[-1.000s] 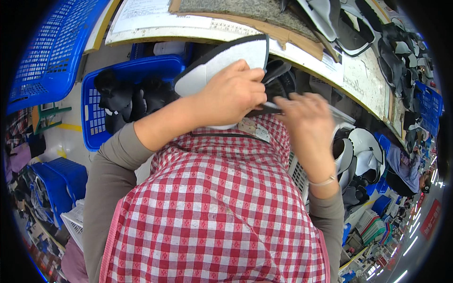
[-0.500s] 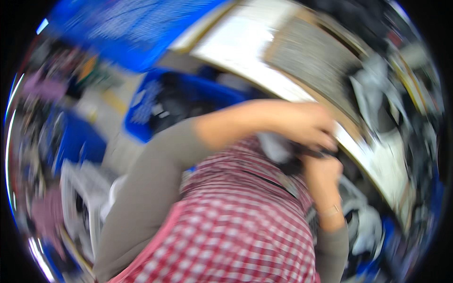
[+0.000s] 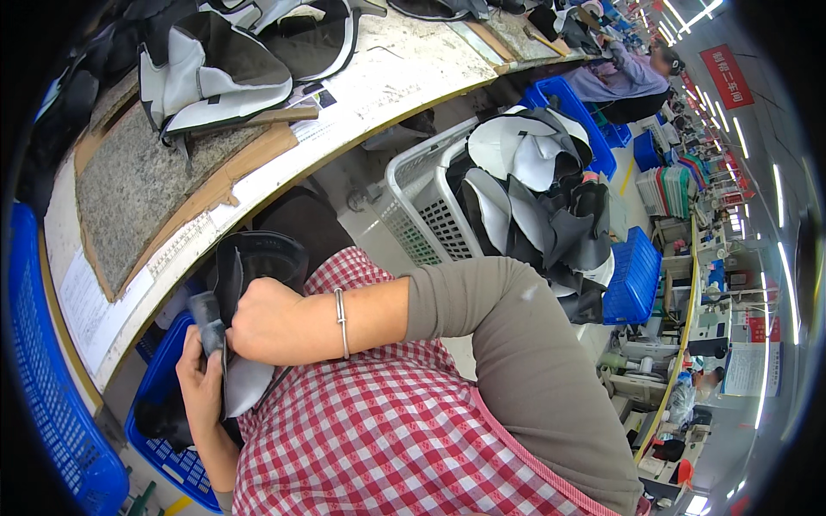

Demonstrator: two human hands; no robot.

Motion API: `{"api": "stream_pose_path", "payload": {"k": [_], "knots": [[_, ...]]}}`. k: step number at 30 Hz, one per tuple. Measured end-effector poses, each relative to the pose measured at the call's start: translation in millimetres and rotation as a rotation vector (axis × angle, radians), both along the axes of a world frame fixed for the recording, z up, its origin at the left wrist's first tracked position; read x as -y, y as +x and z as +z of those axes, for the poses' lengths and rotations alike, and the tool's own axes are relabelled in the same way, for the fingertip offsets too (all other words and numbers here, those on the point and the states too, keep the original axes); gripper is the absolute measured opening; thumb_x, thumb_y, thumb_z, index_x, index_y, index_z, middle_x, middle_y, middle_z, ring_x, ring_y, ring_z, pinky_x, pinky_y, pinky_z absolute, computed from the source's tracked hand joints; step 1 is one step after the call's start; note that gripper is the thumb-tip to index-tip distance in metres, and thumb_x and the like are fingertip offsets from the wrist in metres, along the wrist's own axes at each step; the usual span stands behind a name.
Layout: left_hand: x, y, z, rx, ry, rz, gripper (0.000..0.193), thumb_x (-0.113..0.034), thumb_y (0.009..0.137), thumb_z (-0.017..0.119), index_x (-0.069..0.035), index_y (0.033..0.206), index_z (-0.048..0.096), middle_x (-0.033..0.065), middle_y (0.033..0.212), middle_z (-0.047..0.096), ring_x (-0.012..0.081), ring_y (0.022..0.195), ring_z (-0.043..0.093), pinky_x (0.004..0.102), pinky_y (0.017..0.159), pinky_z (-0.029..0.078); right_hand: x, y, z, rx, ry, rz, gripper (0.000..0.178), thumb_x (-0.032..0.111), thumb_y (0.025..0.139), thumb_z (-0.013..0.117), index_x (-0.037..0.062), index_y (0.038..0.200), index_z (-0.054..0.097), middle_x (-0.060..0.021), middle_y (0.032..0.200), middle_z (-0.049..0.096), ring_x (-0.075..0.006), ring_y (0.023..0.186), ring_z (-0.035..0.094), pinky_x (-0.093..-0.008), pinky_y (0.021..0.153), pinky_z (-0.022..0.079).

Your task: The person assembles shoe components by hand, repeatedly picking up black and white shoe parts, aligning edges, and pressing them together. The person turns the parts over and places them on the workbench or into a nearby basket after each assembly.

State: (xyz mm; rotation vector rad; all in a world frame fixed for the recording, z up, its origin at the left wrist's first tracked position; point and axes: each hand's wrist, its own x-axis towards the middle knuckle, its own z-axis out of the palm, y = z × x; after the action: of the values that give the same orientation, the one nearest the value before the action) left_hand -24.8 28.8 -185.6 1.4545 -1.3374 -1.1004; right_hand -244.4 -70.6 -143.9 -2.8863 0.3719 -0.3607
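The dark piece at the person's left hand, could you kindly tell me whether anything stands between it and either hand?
Nothing visible does. The left hand pinches the dark piece directly. The right hand is right beside it, no other thing clearly between, though its fingertips are hidden.

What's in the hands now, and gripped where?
A black-and-grey piece, its edge between the left hand's thumb and fingers; the right hand's fingertips are hidden.

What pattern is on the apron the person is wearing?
Red and white checks on the apron, clearest in the head view.
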Motion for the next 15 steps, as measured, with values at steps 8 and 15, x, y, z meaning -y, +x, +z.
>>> {"api": "stream_pose_path", "payload": {"k": [8,15], "knots": [[22,-20,-25,0.244,0.000,-0.051,0.009,-0.003,0.091,0.063,-0.001,0.099,0.067,0.0048,0.085,0.067,0.0102,0.079,0.060,0.0277,0.073,0.049,-20,3,11,-0.061,-0.079,0.143,0.009,0.019,0.075,0.069,0.0130,0.073,0.076,-0.0061,0.072,0.074,-0.0239,0.072,0.074,-0.0377,0.059,0.053],[60,-29,8,0.336,-0.084,0.005,0.011,-0.004,0.094,0.055,-0.003,0.103,0.061,0.0090,0.094,0.064,0.0173,0.077,0.060,0.0297,0.070,0.048,-12,11,6,-0.320,0.012,0.176,0.015,0.020,0.082,0.072,0.0150,0.091,0.083,-0.0033,0.094,0.079,-0.0240,0.089,0.075,-0.0372,0.065,0.054]]}}
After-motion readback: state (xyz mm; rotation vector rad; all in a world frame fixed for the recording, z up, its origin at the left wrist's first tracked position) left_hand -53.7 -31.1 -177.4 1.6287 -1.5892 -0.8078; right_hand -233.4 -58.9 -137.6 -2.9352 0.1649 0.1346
